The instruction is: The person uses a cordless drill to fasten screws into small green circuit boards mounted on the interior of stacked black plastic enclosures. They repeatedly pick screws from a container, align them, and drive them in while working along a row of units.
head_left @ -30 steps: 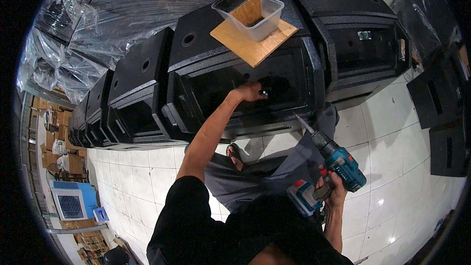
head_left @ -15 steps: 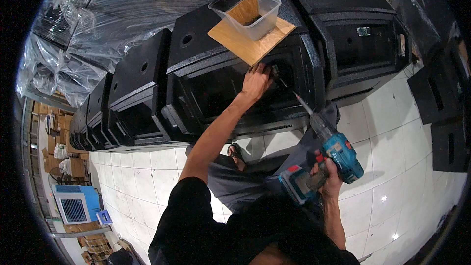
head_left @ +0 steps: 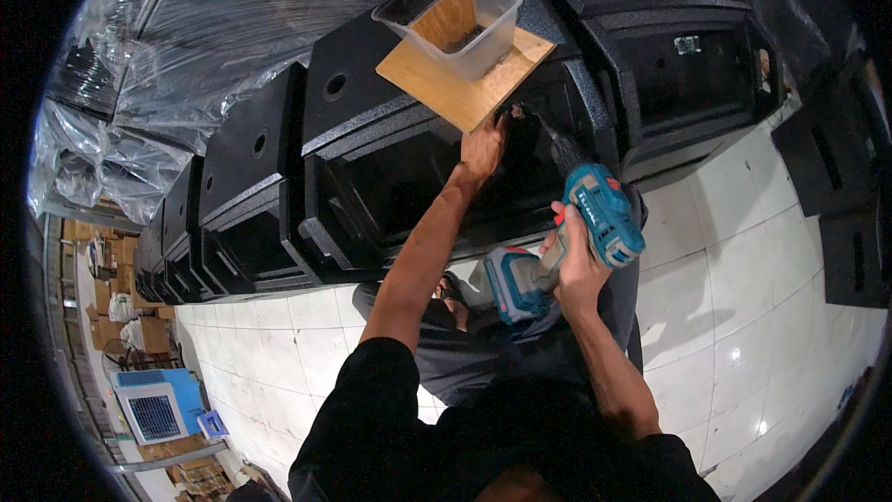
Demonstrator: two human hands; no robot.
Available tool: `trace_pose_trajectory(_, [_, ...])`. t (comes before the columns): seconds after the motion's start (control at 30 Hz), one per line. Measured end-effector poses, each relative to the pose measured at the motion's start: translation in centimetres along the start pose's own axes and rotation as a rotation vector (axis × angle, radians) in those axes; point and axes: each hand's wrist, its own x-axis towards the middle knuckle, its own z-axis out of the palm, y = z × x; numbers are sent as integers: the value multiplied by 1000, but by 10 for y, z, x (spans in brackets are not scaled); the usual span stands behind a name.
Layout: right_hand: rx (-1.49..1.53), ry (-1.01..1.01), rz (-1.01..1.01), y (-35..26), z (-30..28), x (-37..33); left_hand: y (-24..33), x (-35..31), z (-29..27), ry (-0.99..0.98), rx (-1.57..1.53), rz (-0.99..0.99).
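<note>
I'm reading this off the head view, upper centre of the frame. The right hand [head_left: 578, 256] is wrapping the grip of a teal cordless drill [head_left: 604, 214], fingers closed on it, right of centre; the drill is pointing up and left, its bit [head_left: 546, 127] heading into the front opening of a black cabinet [head_left: 358, 60]. The left hand [head_left: 483, 149] is sitting inside that opening, fingers curling loosely just beside the bit; fingertips are blending into the dark, so I'm not able to tell whether they're pinching anything.

Main risk I'm flagging: fingers and bit are sharing one tight spot, so a slip off whatever the bit is meeting could be catching a fingertip. Poor light in there is making a crooked start likelier, and one-handed drill weight could be letting the tip wander.

Second: the wooden board [head_left: 460, 112] is overhanging the cabinet's front edge, its corner reaching over the left hand. An upward jerk of that wrist could be tipping it, sending the clear plastic tub [head_left: 483, 54] over and scattering the small dark pieces [head_left: 467, 37] it's holding.
</note>
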Motion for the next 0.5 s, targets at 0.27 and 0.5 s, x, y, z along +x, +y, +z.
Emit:
trace_pose_trajectory(0.27, [18, 48, 98, 8, 28, 19, 11, 4, -25, -85, 3, 48])
trace_pose_trajectory(0.5, [66, 185, 228, 4, 52, 29, 2, 0, -16, -19, -126, 99])
